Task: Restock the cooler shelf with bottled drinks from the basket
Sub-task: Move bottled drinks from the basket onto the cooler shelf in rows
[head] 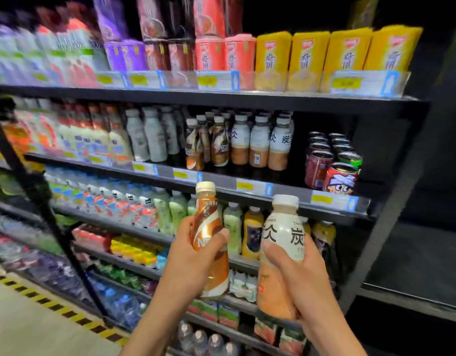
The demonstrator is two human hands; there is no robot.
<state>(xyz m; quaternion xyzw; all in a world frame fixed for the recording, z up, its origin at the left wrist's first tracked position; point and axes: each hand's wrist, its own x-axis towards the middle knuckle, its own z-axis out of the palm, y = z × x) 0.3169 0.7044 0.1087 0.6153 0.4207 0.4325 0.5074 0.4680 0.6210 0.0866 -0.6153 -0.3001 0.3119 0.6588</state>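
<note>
My left hand (193, 255) grips a brown and white coffee bottle (208, 227) with a cream cap, held upright in front of the cooler. My right hand (296, 273) grips a larger white and orange tea bottle (283, 235) with a white cap, also upright. Both bottles hang just below the second cooler shelf (221, 182). On that shelf stand matching coffee bottles (208, 142) and matching white and orange tea bottles (260, 142). The basket is not in view.
To the right of the tea bottles on the shelf is a dark gap, then rows of cans (332, 160). Yellow and red cartons (311, 52) fill the top shelf. Lower shelves hold water and juice bottles (232, 227). Hazard tape (54, 307) lines the floor at left.
</note>
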